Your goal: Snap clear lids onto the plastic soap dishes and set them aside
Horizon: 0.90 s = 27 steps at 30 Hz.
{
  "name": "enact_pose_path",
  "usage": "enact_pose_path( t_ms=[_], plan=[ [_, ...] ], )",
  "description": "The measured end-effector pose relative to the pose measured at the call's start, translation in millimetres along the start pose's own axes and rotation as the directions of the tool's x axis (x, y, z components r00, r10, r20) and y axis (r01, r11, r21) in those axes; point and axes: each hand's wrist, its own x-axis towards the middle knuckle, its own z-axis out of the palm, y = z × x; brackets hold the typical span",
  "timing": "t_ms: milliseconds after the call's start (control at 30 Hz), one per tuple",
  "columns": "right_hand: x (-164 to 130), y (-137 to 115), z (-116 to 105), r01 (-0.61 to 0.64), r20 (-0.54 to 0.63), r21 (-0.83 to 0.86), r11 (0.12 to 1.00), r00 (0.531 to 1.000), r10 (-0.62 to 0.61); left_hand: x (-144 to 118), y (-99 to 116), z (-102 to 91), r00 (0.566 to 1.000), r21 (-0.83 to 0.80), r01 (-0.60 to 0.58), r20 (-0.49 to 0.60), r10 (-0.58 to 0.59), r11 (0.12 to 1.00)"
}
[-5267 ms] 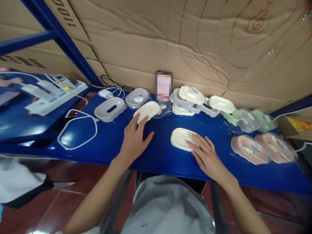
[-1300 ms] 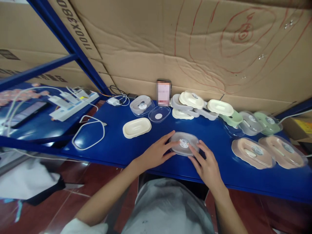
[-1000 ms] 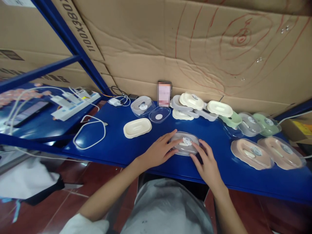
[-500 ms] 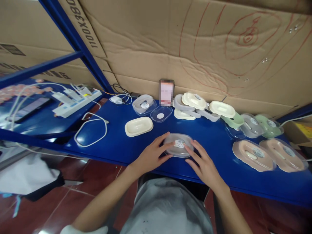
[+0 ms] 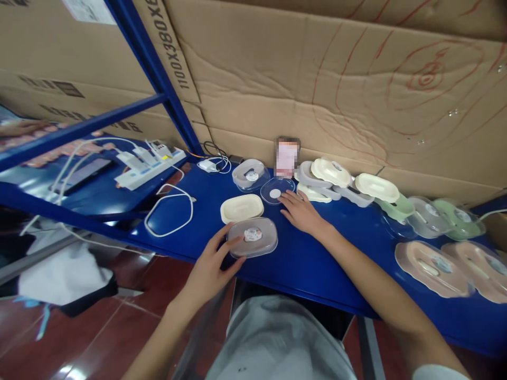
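Observation:
A grey soap dish with a clear lid (image 5: 259, 245) and a round label sits near the front of the blue table. My left hand (image 5: 216, 258) grips its left side, fingers on the lid and thumb at the near edge. Further back, my right hand (image 5: 303, 212) stretches out with fingers apart. Its fingertips are at the right edge of a loose clear lid (image 5: 268, 196) with a white sticker; I cannot tell if they touch. A cream soap dish base (image 5: 233, 207) lies just behind the grey dish.
Cream and grey dish parts (image 5: 330, 171) are piled at the back. Lidded peach dishes (image 5: 428, 266) and green ones (image 5: 455, 216) stand on the right. Behind the loose lid a phone (image 5: 287, 157) leans against cardboard. A white cable (image 5: 170, 233) and power strip (image 5: 150, 171) are leftward.
The grey dish has moved left with my left hand, close to the cream base. My right hand has left the dish and reached back to the loose lid. The view has shifted.

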Motion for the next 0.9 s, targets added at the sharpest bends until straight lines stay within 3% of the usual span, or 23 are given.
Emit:
enact_pose_path(
  t_ms=[133, 300, 400, 533, 700, 900],
  plan=[
    [-16.9, -10.6, -7.5, 0.04, -0.003, 0.02, 0.999, 0.999, -0.04, -17.3, -8.7, -15.9, 0.999, 0.052, 0.044, -0.029, -0.042, 0.998],
    [-79.0, -29.5, -35.1, 0.041, -0.061, 0.091, 0.995, 0.997, -0.035, -36.8, -31.8, -35.6, 0.979, 0.101, 0.151, -0.151, -0.135, 0.983],
    [-115.0, -35.0, -45.9, 0.037, -0.127, 0.109, 0.993, 0.992, -0.023, -37.8, -45.8, -43.1, 0.961, 0.111, 0.217, -0.199, -0.192, 0.97],
    [-148.2, -34.4, -41.9, 0.036, -0.153, -0.014, 0.999, 0.987, -0.038, -30.6, -60.7, -47.0, 0.945, 0.1, 0.274, -0.214, -0.249, 0.956],
    [-166.3, -24.9, -31.3, -0.036, -0.17, -0.072, 0.997, 0.985, 0.024, -22.9, -77.7, -51.0, 0.936, 0.114, 0.3, -0.227, -0.27, 0.947],
    [-168.8, -21.1, -31.8, -0.096, -0.189, -0.035, 0.995, 0.978, 0.088, -16.0, -86.2, -51.1, 0.899, 0.193, 0.348, -0.345, -0.269, 0.917]
  ],
)
